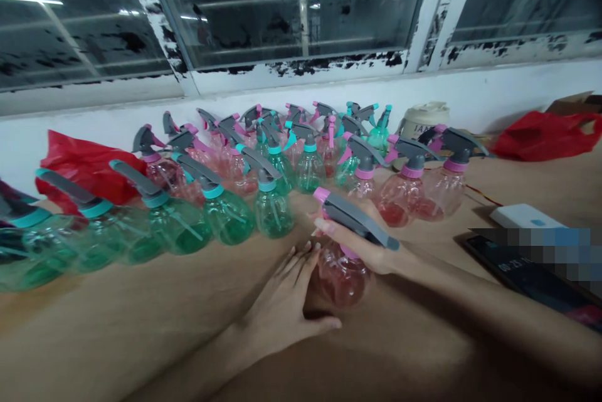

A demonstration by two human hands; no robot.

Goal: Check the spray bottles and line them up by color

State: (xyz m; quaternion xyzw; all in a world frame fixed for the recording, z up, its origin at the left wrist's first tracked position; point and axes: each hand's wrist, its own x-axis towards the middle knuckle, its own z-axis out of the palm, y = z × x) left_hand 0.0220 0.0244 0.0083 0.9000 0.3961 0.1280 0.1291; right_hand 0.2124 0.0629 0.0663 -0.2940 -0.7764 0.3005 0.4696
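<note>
A clear pink spray bottle (344,278) with a grey and pink trigger head stands upright on the table (179,333) in front of me. My right hand (362,245) is wrapped around its neck, just under the trigger head. Beside the bottle's left side lies my left hand (286,308), fingers stretched and thumb apart; whether its fingertips touch the bottle I cannot tell. A green spray bottle (273,211) stands beyond my left hand, and another pink spray bottle (397,198) is behind the held one to the right.
Several green and pink spray bottles crowd the back and left. Red plastic bags lie at the left (89,167) and far right (545,135). A phone (517,273) and a white box-like device (527,219) rest at the right. A pale tub (426,115) stands by the wall below the windows.
</note>
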